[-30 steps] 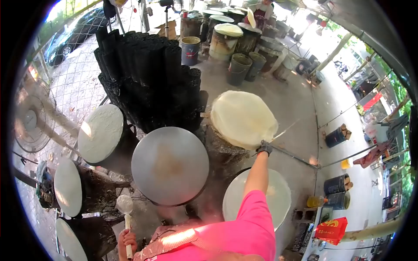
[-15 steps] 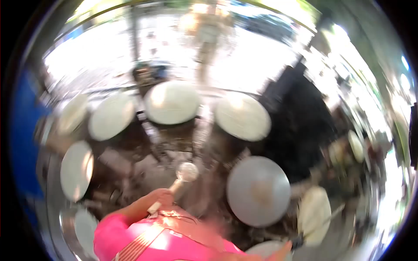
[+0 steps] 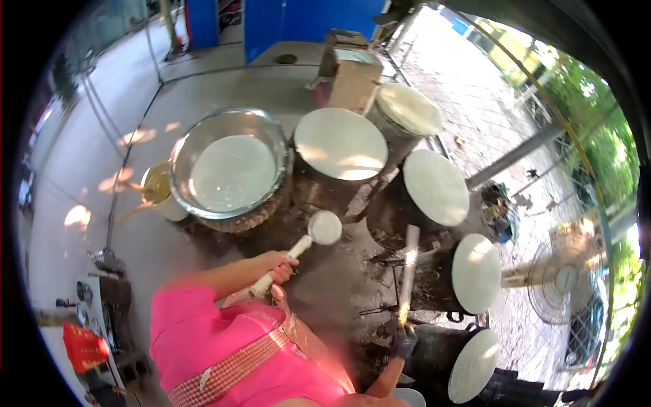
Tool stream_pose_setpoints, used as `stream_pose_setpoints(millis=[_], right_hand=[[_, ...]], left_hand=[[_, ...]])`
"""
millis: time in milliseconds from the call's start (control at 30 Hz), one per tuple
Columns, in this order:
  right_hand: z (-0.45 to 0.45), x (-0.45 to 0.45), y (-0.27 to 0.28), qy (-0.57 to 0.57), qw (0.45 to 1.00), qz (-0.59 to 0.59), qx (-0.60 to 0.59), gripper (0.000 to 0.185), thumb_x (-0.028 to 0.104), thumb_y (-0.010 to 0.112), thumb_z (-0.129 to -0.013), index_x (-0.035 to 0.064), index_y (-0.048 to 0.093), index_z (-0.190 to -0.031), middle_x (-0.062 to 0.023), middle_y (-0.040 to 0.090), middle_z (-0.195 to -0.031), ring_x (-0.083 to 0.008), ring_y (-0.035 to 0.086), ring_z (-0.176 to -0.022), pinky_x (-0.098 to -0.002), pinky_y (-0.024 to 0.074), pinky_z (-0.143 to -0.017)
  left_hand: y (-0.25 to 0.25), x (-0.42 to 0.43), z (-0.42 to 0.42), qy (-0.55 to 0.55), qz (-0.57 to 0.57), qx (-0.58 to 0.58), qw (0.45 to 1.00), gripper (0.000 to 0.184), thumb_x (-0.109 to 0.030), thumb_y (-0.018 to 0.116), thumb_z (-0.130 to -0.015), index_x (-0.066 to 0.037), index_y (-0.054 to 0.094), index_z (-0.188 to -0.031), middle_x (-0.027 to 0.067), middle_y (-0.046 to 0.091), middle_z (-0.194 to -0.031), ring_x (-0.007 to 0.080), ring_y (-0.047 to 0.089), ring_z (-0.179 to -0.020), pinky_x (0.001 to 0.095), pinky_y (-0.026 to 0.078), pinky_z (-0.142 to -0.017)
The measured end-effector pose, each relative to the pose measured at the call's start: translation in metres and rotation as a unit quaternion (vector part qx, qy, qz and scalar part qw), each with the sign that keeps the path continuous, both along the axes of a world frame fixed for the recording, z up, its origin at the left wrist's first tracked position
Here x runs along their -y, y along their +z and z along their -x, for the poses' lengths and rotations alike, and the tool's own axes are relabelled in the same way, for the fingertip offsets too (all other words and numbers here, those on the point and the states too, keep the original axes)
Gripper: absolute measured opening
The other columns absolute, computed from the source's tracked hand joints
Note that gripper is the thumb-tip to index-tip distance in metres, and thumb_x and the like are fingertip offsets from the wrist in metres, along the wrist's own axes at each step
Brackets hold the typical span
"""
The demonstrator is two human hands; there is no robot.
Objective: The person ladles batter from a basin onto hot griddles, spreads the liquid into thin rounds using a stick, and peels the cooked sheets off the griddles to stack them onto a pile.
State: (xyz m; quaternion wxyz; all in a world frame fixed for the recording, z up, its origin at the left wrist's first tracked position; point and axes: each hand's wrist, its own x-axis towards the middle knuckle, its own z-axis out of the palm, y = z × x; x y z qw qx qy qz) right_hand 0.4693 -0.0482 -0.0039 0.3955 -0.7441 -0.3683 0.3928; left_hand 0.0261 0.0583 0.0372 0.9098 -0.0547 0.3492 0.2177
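My left hand [image 3: 279,266] is closed around the pale handle of a ladle [image 3: 325,227], whose round bowl looks white inside. Left of the ladle's bowl and farther out is a wide metal basin [image 3: 178,173] of white batter. At the lower right, my right hand [image 3: 405,344], dark at the fingers as if gloved, grips a long, flat, pale spatula-like strip [image 3: 410,264] pointing away from me. Round griddles coated in white curve around me: one griddle [image 3: 340,144] beside the basin, another griddle [image 3: 436,188] farther right, and one griddle [image 3: 474,366] near my right hand.
A yellowish bucket [image 3: 169,203] stands left of the basin. Behind the griddles is a cardboard box [image 3: 359,78]. A standing fan [image 3: 566,281] is at the right, by a wire fence [image 3: 590,325]. Dark, sooty stove bodies support the griddles. A red bag [image 3: 85,347] lies at lower left.
My view has swung left, bringing the basin, bucket and blue wall into sight; the griddles have shifted right. The ladle stays in my left hand. My right hand now appears higher with the strip upright.
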Motion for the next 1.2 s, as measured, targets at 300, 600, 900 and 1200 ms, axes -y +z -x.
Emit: stream_pose_setpoints(millis=[300, 600, 900, 1200], right_hand=[[0.245, -0.238, 0.009, 0.340, 0.907, 0.003, 0.249, 0.026, 0.029, 0.058, -0.074, 0.0078, 0.061, -0.090, -0.0118, 0.059, -0.069, -0.0207, 0.055, -0.060, -0.0333, 0.0421, -0.055], [0.481, -0.313, -0.066, 0.590, 0.600, -0.082, 0.534, 0.027, 0.033, 0.048, -0.074, 0.0092, 0.060, -0.081, -0.0155, 0.060, -0.074, -0.0300, 0.058, -0.070, -0.0407, 0.0451, -0.062], [0.455, -0.261, -0.113, 0.538, 0.640, 0.077, 0.543, 0.040, 0.047, 0.047, -0.075, 0.0094, 0.060, -0.080, -0.0166, 0.059, -0.073, -0.0334, 0.058, -0.070, -0.0403, 0.0464, -0.061], [0.441, -0.192, -0.022, 0.391, 0.813, 0.022, 0.431, 0.042, 0.049, 0.051, -0.075, 0.0085, 0.059, -0.084, -0.0183, 0.059, -0.074, -0.0331, 0.058, -0.066, -0.0412, 0.0451, -0.057]], left_hand=[[-0.015, 0.031, 0.197, 0.218, -0.200, -0.007, 0.955, 0.030, -0.022, 0.042, -0.087, -0.031, 0.037, -0.115, -0.0011, 0.033, -0.056, 0.0057, 0.028, -0.038, 0.0171, 0.021, -0.028], [-0.231, -0.070, 0.359, 0.194, -0.090, -0.250, 0.944, 0.010, -0.014, 0.044, -0.083, -0.010, 0.040, -0.075, -0.0007, 0.033, -0.048, 0.0083, 0.030, -0.033, 0.0197, 0.027, -0.030], [-0.254, -0.096, 0.361, 0.163, -0.070, -0.203, 0.963, 0.013, -0.017, 0.045, -0.083, -0.010, 0.041, -0.074, -0.0012, 0.035, -0.050, 0.0057, 0.030, -0.035, 0.0185, 0.023, -0.028], [-0.037, -0.113, 0.333, 0.242, 0.017, -0.002, 0.970, 0.014, -0.020, 0.046, -0.084, -0.011, 0.040, -0.076, -0.0031, 0.033, -0.052, 0.0023, 0.028, -0.037, 0.0164, 0.017, -0.026]])
